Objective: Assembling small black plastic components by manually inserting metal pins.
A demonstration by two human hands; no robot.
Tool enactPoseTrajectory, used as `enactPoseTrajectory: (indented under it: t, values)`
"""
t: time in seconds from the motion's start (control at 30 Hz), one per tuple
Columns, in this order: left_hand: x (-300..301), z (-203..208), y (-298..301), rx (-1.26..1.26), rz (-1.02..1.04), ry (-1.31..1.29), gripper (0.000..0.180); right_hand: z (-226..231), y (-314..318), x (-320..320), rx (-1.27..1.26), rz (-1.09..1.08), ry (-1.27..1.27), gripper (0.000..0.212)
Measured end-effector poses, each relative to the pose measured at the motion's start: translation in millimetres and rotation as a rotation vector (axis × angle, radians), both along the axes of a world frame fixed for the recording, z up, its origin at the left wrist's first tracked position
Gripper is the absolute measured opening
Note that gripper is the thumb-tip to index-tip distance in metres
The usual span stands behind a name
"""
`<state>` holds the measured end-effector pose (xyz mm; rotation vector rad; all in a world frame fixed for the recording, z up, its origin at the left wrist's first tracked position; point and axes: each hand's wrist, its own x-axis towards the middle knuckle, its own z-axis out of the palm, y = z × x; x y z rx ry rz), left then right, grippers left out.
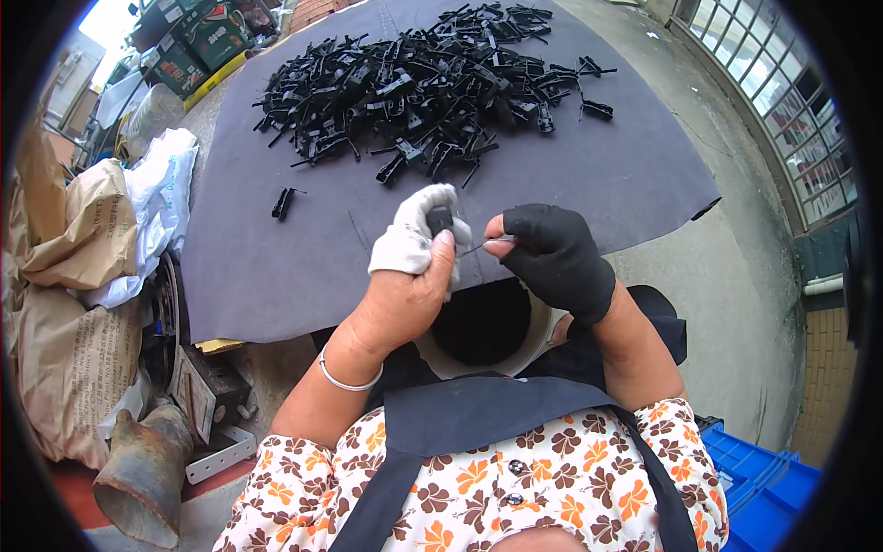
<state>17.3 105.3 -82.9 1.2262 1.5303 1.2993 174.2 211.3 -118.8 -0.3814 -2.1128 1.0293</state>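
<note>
In a white glove with a bare thumb, my left hand (pixel 418 241) is closed around a small black plastic part (pixel 440 219). To its right, my right hand (pixel 556 256) wears a black fingerless glove. Its thumb and forefinger pinch a thin metal tool (pixel 501 240), whose kind I cannot make out; the narrow end points toward the black part. Beyond both hands, a large heap of similar black plastic parts (pixel 405 87) covers the far half of the grey-covered table (pixel 276 267). One single part (pixel 283 203) lies apart on the left.
Below my hands, at the table's near edge, stands a round pale bucket (pixel 544 322) with a dark inside. Brown paper sacks (pixel 69 340) and a rusty metal pipe (pixel 147 474) are at the left. Blue plastic crates (pixel 763 483) sit at the lower right, by a concrete floor (pixel 727 304).
</note>
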Motion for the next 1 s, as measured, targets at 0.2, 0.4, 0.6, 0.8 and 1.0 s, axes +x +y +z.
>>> enactPoseTrajectory:
  t: [0.2, 0.4, 0.6, 0.8, 1.0]
  values:
    - [2.4, 3.3, -2.9, -0.109, -0.201, -0.213, 0.032, 10.6, -10.0, -4.6, -0.406, -0.016, -0.102, 0.009]
    - [3.5, -2.4, -2.6, -0.09, -0.097, -0.087, 0.023, 13.8, -8.4, -2.2, -0.366, 0.15, -0.193, 0.017]
    - [8.7, -8.9, -1.6, 0.129, -0.053, 0.408, 0.021, 10.4, -16.8, -9.2, -0.443, 0.125, -0.19, 0.022]
    - [4.6, 13.2, -13.2, -0.027, -0.218, 0.612, 0.023, 10.3, -5.3, -0.8, -0.514, 0.341, -0.279, 0.023]
    - [-41.2, 8.5, 2.8, 0.004, -0.011, 0.976, 0.036, 20.5, 8.2, 7.6, -0.443, 0.163, -0.354, 0.024]
